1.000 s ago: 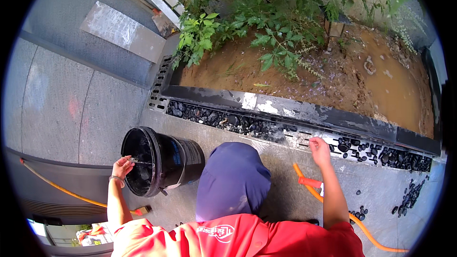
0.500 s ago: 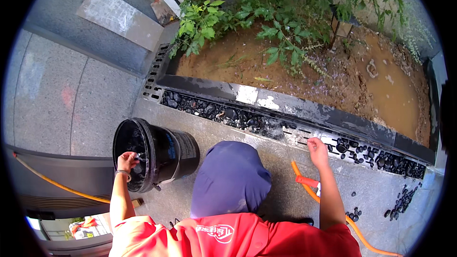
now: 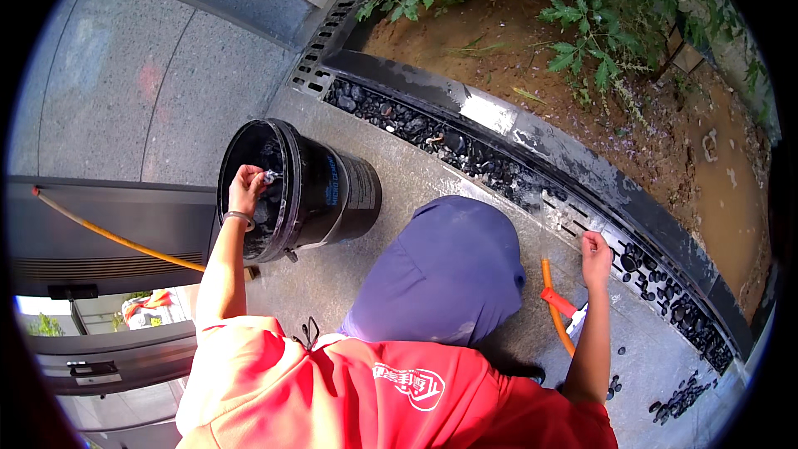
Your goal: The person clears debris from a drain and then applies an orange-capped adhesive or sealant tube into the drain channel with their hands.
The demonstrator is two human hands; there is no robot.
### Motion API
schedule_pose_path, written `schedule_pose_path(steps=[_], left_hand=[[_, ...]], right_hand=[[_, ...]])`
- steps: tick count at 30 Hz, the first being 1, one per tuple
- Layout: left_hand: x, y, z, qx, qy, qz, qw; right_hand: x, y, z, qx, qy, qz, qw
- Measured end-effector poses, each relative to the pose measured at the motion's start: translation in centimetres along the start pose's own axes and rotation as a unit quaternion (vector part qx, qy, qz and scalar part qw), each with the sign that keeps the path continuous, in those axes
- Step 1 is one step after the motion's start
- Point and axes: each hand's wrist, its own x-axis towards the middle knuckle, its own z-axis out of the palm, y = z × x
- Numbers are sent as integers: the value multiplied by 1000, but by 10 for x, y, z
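My left hand (image 3: 246, 189) is at the mouth of a black bucket (image 3: 337, 191), which lies tipped on its side or leans strongly. Its fingertips pinch a small pale, shiny scrap (image 3: 271, 176) whose kind I cannot make out. Dark, wet-looking contents show inside the bucket. My right hand (image 3: 595, 254) hovers by the slotted drain grate (image 3: 569, 218), its fingers curled together; whatever they may hold is hidden. Black pebbles (image 3: 432, 135) fill the channel to the left of the bare grate, and more pebbles (image 3: 665, 283) lie along it to the right.
An orange hose (image 3: 559, 324) with a red handle (image 3: 559, 301) lies beside my right forearm, water running from its end toward the grate. Loose pebbles (image 3: 682, 399) are scattered on the paving. Beyond a dark stone kerb (image 3: 532, 133) is a muddy planting bed (image 3: 499, 58) with leafy plants.
The view has swung, so the bucket and grate sit differently in it. My left hand stays at the bucket's mouth with the pale scrap, and my right hand stays curled near the grate.
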Motion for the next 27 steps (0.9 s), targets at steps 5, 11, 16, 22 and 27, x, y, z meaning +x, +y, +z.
schedule_pose_path(steps=[5, 11, 16, 22, 27], left_hand=[[-1, -5, -4, 13, 1, 7, 1000], [0, 6, -34, 388, -55, 117, 913], [-5, 138, 49, 353, 125, 224, 900], [-31, 241, 192, 209, 5, 338, 918], [-9, 179, 354, 36, -116, 314, 941]], right_hand=[[-3, 2, 3, -6, -7, -3, 1000], [-1, -6, 3, 19, -14, 21, 1000], [-1, -8, -7, -22, 7, -5, 1000], [-1, -18, 20, -13, 0, -15, 1000], [-14, -51, 14, -41, -28, 1, 999]])
